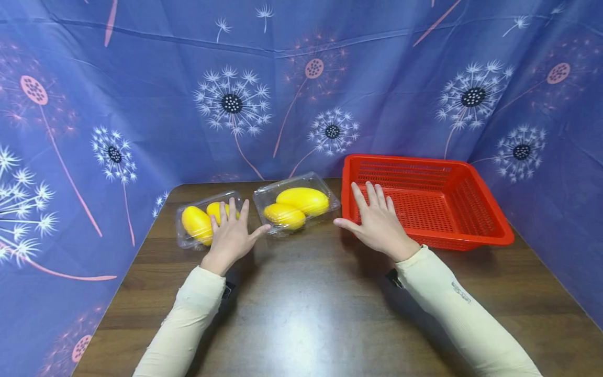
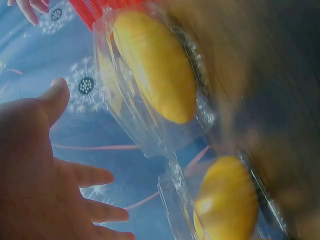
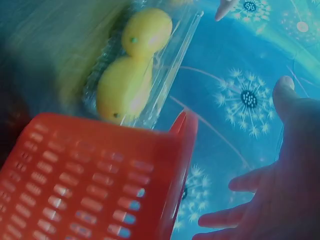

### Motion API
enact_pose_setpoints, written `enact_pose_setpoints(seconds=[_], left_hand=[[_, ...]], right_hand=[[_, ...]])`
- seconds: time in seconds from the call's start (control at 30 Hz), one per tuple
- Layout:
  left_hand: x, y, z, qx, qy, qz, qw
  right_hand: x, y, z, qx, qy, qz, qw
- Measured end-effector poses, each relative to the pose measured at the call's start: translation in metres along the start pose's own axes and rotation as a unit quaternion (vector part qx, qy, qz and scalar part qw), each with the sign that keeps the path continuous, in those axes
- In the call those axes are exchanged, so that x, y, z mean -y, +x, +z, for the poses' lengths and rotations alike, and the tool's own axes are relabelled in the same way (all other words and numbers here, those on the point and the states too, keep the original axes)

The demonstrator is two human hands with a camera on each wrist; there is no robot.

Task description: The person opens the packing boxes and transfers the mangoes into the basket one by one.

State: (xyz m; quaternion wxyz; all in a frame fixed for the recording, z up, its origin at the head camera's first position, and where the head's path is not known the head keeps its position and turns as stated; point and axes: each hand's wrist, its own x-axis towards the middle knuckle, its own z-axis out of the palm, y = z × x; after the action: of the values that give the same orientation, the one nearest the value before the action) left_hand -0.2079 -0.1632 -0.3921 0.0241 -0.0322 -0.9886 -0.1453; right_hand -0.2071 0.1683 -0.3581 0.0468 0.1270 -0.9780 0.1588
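In the head view my left hand (image 1: 231,235) is spread with straight fingers over a clear plastic box (image 1: 183,238) of yellow mangoes (image 1: 197,225). The left wrist view shows that hand (image 2: 45,170) apart from the boxes, holding nothing. A second clear box (image 1: 311,180) with two mangoes (image 1: 302,200) lies tilted beside it, left of a red plastic basket (image 1: 490,209). My right hand (image 1: 379,228) is spread above the basket's near left corner. In the right wrist view its fingers (image 3: 225,217) are straight and apart from the basket (image 3: 100,175).
The brown wooden table (image 1: 292,303) carries both boxes and the basket along its back edge. A blue cloth (image 1: 165,78) with dandelion prints hangs behind the table and along both sides.
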Motion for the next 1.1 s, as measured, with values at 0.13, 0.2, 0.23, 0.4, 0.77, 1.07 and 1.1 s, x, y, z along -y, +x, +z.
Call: enact_pose_setpoints(seconds=[0.13,0.2,0.23,0.4,0.77,1.07,1.1], left_hand=[[0.007,0.0,-0.004,0.003,-0.007,-0.01,0.9999],[0.011,0.001,-0.007,0.006,-0.009,-0.018,0.9998],[0.013,0.001,-0.008,0.007,-0.012,-0.021,0.9997],[0.025,0.002,-0.017,0.013,-0.02,-0.041,0.9989],[0.054,0.003,-0.027,0.016,-0.024,-0.076,0.9967],[0.074,0.006,-0.031,0.021,-0.045,-0.105,0.9933],[0.076,0.006,-0.032,0.022,-0.045,-0.107,0.993]], right_hand=[[0.011,0.004,0.001,0.001,0.004,-0.014,0.9999],[0.017,0.006,0.002,0.002,0.008,-0.02,0.9998],[0.021,0.007,0.002,0.001,0.009,-0.024,0.9997],[0.039,0.013,0.004,-0.004,0.016,-0.048,0.9987],[0.077,0.031,0.024,0.012,0.017,-0.095,0.9952],[0.105,0.043,0.042,0.044,0.026,-0.123,0.9911],[0.108,0.044,0.044,0.05,0.027,-0.125,0.9905]])
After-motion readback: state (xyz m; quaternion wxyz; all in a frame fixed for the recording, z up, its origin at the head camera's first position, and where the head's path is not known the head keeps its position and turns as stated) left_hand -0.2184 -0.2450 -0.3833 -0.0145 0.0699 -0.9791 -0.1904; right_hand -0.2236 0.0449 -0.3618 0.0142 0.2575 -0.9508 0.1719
